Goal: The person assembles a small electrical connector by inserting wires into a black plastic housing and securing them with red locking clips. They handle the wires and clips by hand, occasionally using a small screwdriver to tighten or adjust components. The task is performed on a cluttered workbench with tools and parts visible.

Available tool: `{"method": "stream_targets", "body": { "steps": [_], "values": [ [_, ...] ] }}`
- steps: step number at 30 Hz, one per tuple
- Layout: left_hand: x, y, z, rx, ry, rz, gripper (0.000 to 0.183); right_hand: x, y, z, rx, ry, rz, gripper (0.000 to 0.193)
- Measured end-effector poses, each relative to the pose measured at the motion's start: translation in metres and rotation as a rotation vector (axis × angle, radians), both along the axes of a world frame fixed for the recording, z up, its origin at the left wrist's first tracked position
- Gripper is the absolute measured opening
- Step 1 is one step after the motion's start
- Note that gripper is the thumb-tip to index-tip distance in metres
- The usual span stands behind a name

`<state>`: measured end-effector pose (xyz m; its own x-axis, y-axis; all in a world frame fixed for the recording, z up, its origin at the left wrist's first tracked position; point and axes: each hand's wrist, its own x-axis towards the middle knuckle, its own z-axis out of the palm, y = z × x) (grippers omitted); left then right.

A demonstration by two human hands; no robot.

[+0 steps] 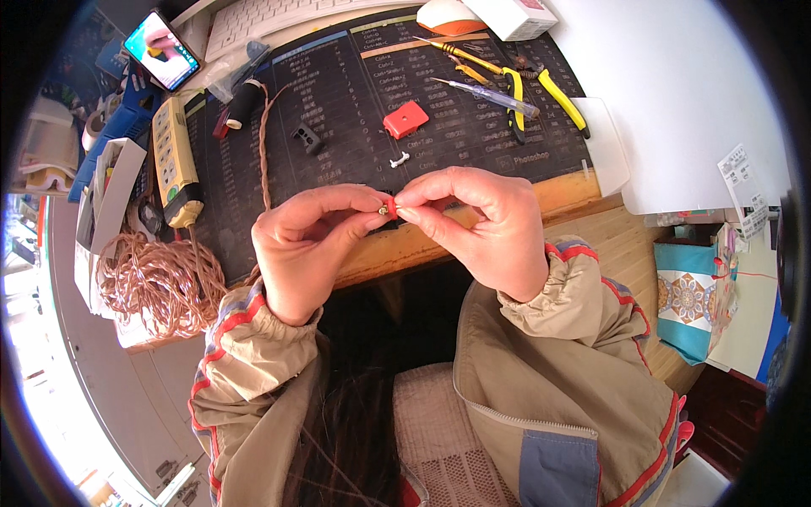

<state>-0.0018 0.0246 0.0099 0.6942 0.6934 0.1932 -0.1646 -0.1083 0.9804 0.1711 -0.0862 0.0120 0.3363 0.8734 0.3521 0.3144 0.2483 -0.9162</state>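
Observation:
Close together over the desk's front edge, both my hands are closed in pinches. Between thumb and forefinger my left hand (296, 241) holds a small brass-coloured metal piece (383, 210). Just beside it, the fingertips of my right hand (498, 224) pinch a small red piece (392, 204), mostly hidden by the fingers. Whether the two pieces are joined I cannot tell. Beyond the hands, a small white plastic part (400, 160) and a red plastic housing (406, 120) lie on the black desk mat (338, 93). A small black plastic part (308, 139) is farther left.
At the back right lie a yellow-handled screwdriver (460, 56), a clear-handled screwdriver (494, 96) and yellow-and-black pliers (562, 101). On the left are a power strip (176, 160), a coil of twisted cable (160, 283) and a lit phone (162, 52). A keyboard (270, 24) is behind.

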Motion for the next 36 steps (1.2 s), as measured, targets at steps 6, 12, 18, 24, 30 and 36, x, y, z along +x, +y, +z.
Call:
{"method": "stream_targets", "body": {
  "steps": [6,12,18,24,30,36],
  "values": [
    [0.003,0.005,-0.004,0.068,-0.029,-0.01,0.014,0.003,-0.003,0.003,-0.127,0.169,0.109,0.012],
    [0.003,0.006,-0.008,0.024,-0.061,-0.003,0.014,0.005,-0.002,0.006,-0.146,0.203,0.176,0.013],
    [0.003,0.005,-0.009,0.024,-0.063,0.002,0.013,-0.001,-0.001,0.008,-0.117,0.242,0.149,0.014],
    [0.005,0.005,-0.01,0.005,-0.074,-0.006,0.013,0.001,0.004,0.002,-0.052,0.187,0.109,0.01],
    [0.005,0.008,-0.01,0.0,-0.041,-0.02,0.014,0.011,0.001,-0.001,-0.084,0.084,0.159,0.019],
    [0.011,0.007,0.001,-0.027,-0.031,0.014,0.018,0.014,0.004,0.008,-0.185,0.149,0.139,0.015]
  ]
}}
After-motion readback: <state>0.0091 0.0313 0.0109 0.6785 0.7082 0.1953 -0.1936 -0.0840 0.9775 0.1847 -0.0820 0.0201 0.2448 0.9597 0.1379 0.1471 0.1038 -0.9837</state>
